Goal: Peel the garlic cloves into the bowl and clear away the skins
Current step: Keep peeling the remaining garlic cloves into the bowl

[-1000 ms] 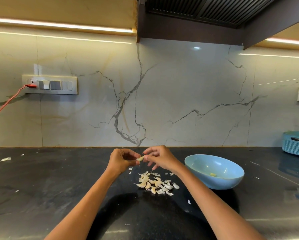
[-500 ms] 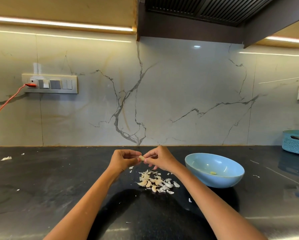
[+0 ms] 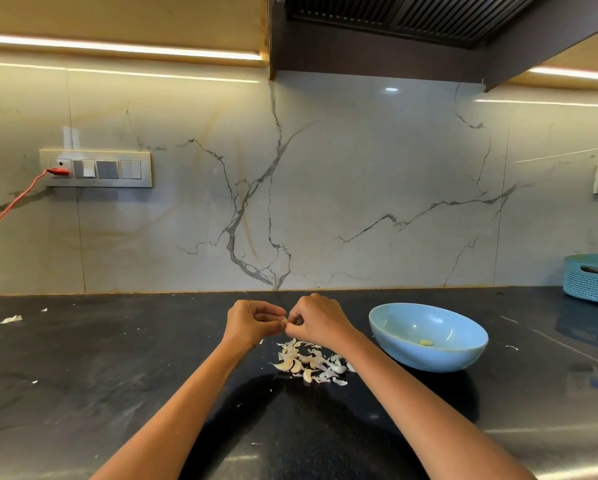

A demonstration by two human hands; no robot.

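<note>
On the dark tabletop (image 3: 117,375), right of centre, your blue bowl (image 3: 428,355) holds one peeled clove (image 3: 425,342), while your left hand (image 3: 252,322) and right hand (image 3: 320,320) pinch a garlic clove (image 3: 284,321) above the pile of cloves and skins (image 3: 309,362).

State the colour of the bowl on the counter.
Light blue; the bowl shows clearly in the head view.

My glossy black stone countertop (image 3: 117,393) is carrying a light-blue ceramic bowl (image 3: 429,355), a heap of garlic cloves and papery skins (image 3: 308,362), and a teal woven plastic basket (image 3: 590,285).
</note>
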